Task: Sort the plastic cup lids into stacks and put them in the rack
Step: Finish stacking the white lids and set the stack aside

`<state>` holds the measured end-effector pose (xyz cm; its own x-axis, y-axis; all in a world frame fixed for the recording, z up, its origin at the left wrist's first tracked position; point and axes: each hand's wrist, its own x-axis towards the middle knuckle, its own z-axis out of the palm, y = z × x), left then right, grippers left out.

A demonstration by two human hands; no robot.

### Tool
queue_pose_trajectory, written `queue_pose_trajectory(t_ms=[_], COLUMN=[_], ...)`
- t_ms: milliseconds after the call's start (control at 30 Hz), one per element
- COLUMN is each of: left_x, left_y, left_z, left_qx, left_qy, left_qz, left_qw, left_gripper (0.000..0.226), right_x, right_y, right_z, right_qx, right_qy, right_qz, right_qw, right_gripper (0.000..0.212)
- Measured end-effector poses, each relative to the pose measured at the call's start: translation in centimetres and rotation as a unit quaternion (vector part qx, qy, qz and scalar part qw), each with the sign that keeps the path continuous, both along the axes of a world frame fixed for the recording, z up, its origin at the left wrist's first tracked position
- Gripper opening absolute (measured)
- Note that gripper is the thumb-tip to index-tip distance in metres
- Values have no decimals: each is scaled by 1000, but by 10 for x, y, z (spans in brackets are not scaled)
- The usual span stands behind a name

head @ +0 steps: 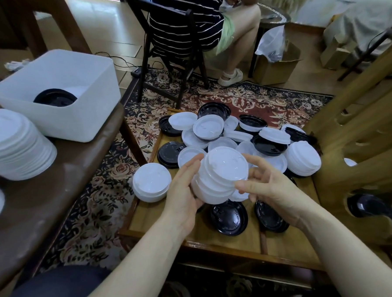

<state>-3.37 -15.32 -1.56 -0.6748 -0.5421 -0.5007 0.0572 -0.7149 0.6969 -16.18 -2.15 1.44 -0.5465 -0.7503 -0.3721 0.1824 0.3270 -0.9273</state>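
Both hands held one short stack of white lids (221,176) above the low wooden tabletop (238,243): the left hand (183,194) cupped its side at 9 o'clock, and the right hand (267,185) touched it at 3 o'clock with fingers loosely curled. How many lids the stack held could not be counted.

Two black lids (229,217) lay flat on the tabletop just below the hands, at 6 o'clock. A second white stack (152,182) stood at 9 o'clock, a third (303,158) leaned at 2 o'clock. Behind, at 12 o'clock, a loose heap of mixed white and black lids (212,134) overlapped too much to count.

At 10 o'clock, on a brown tabletop (62,178), sat one white bin (75,109) with black lids inside, and one tall white stack (15,144) beside it. A seated person (195,23) on a dark chair (163,59) was at 12 o'clock, well apart.
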Motion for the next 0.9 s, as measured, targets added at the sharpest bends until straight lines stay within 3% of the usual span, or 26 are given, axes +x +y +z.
queue_pose_trajectory(t_ms=[200,433,667,900], left_x=[-1,-1,0,-1], left_y=[1,3,6,6], left_z=[0,3,6,7], left_qx=[-7,-9,-35,-14], left_qy=[-2,9,32,41], left_qz=[-18,-42,-31,-16], left_qw=[1000,999,998,999], left_gripper=[33,41,53,31], right_x=[10,19,26,25], right_y=[-2,-3,-4,-4], right_z=[-3,-11,-19,-15], right_qx=[30,61,77,22], right_qy=[133,204,231,205], right_qz=[13,-15,-31,32], right_qw=[991,977,969,978], right_gripper=[83,77,72,87])
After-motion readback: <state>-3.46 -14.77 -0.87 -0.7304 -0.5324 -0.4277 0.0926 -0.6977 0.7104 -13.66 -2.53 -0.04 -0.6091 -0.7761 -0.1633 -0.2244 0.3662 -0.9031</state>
